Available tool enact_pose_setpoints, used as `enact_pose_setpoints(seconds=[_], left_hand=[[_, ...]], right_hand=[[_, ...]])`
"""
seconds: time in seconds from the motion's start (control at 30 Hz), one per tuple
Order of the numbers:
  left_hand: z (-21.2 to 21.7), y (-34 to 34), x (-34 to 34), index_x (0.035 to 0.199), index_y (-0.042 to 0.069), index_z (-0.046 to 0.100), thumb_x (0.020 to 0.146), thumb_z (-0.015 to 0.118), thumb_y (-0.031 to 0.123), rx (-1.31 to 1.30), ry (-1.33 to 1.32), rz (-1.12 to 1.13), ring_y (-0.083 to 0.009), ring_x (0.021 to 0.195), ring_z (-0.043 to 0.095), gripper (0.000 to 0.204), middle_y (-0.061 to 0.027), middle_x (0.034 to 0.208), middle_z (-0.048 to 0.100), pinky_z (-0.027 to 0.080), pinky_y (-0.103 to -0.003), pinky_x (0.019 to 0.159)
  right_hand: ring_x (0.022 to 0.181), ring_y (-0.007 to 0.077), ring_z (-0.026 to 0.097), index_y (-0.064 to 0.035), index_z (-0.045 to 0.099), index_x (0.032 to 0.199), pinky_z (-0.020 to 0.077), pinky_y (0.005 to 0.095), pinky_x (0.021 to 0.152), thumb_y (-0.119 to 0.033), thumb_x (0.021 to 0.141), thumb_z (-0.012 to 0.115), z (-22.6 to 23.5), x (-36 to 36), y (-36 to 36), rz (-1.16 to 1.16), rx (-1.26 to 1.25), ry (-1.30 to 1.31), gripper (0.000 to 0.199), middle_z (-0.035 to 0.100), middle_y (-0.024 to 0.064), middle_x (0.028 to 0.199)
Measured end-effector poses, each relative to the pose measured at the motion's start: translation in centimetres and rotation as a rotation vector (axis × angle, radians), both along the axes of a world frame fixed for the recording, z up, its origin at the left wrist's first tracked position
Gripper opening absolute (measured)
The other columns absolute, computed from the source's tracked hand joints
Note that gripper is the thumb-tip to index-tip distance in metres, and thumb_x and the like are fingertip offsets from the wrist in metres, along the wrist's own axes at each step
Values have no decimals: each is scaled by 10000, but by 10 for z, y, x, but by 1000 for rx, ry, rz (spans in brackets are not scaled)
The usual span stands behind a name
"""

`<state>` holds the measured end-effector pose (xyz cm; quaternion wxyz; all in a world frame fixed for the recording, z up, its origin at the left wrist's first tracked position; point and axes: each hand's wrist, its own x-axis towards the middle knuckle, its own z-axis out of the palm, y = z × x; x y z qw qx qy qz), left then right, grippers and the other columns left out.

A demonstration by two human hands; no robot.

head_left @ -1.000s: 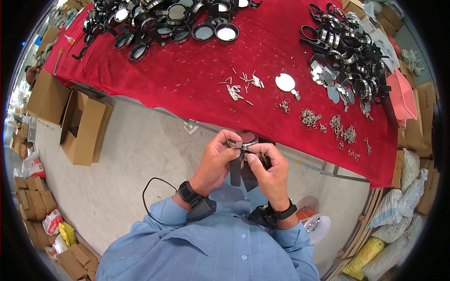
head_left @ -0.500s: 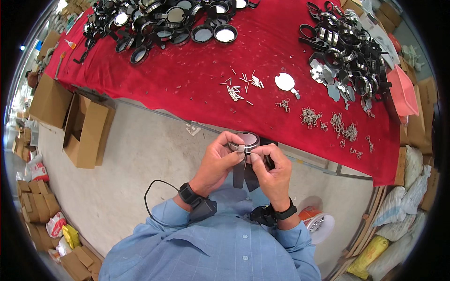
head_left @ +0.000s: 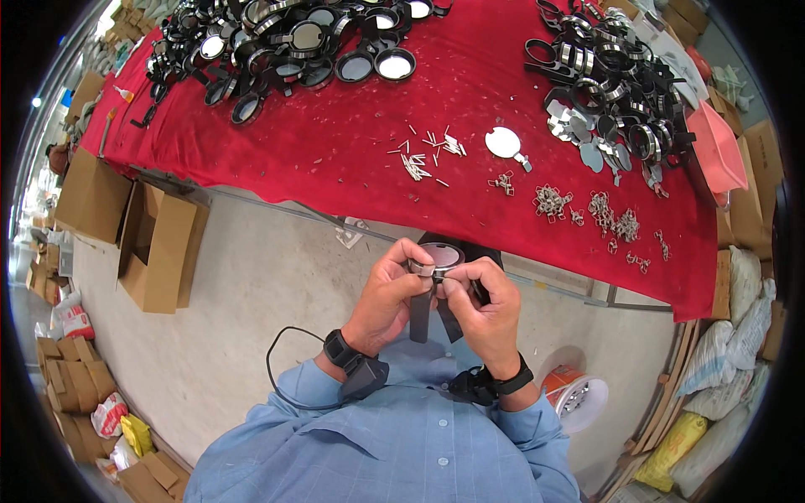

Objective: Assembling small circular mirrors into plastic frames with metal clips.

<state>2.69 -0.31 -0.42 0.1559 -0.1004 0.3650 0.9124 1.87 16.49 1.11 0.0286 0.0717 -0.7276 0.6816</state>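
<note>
Close to my chest, just off the table's front edge, a round metal-rimmed part with a disc in its ring and dark flat strips hanging below it is held between my two hands. My left hand grips its left side, with thumb and index finger pinched on a small metal tab near the rim. From the right, my right hand presses thumb and fingertips together at the rim's near side, beside the left fingertips. Whether a small piece sits between those right fingertips is too fine to make out.
On the red-covered table lie white pins, a silver disc with a tab and small wire springs. Piles of black-handled round parts stand behind. Right: a pink basin, a bucket. Left: an open carton.
Both hands stay at the same spot on the round part, with only slight finger shifts and a small tilt of the part. The whole view has shifted a little.
</note>
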Motion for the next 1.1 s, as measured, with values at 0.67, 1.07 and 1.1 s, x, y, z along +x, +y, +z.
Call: enact_pose_setpoints(seconds=[0.67,1.07,1.1], left_hand=[[7,-9,9,1109,51,567,874,717,-49,-299,320,80,-154,1137,627,296,-101,1210,652,530,-325,971],[8,-4,17,1062,60,570,906,724,18,-161,285,105,-62,849,596,224,14,945,597,518,-229,752],[8,-6,17,1062,60,570,906,724,18,-170,291,124,-62,849,596,224,14,945,597,518,-229,752]], right_hand=[[631,15,459,6,689,868,356,228,555,-106,920,693,1,8,-9,107,-196,-416,124,570,-62,697],[769,71,490,-24,585,901,397,229,693,-105,974,621,16,23,-20,78,-40,-151,114,563,-20,838],[774,71,492,-21,582,905,398,230,697,-99,984,610,16,24,-23,55,-73,-169,114,566,-15,846]])
